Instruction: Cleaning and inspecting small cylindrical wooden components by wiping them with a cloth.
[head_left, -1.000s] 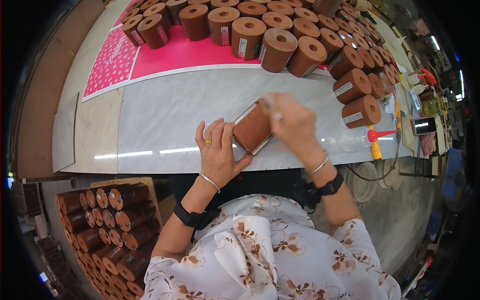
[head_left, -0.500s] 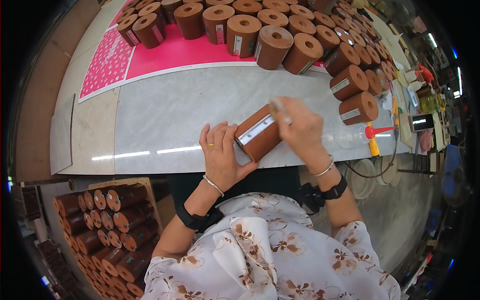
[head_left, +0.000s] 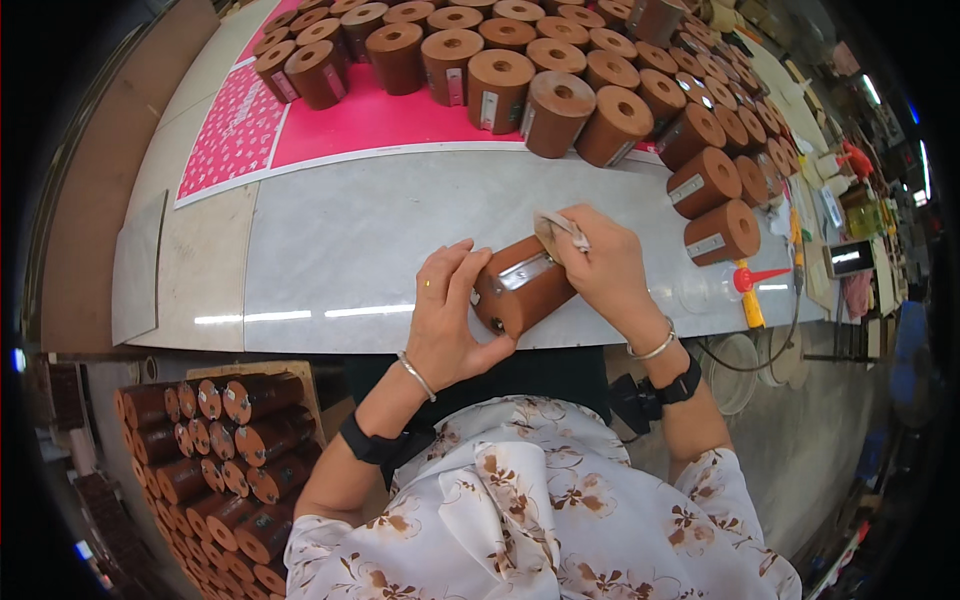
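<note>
A brown wooden cylinder [head_left: 537, 298] with a shiny metal strip [head_left: 523, 272] along its upper side lies on the grey table, tilted up to the right. My left hand [head_left: 447, 307] holds its left end, the fingers on the far edge and the thumb underneath near the table's edge. Pinched in my right hand [head_left: 607, 262] is a pale, folded rag [head_left: 550, 228], which touches the cylinder by the upper end of the strip. My right fingers cover part of the cylinder's right end.
Many similar cylinders [head_left: 500, 85] stand in rows on a pink sheet [head_left: 385, 125] at the back and right. A yellow bottle with a red nozzle [head_left: 750, 292] is at the right. More cylinders [head_left: 255, 440] are stacked low at the left. A flat board [head_left: 137, 268] lies far left.
The rag in my right hand shows more and sits by the strip's upper end. My left hand has tilted the cylinder, and its left end face shows more. The whole view has shifted slightly.
</note>
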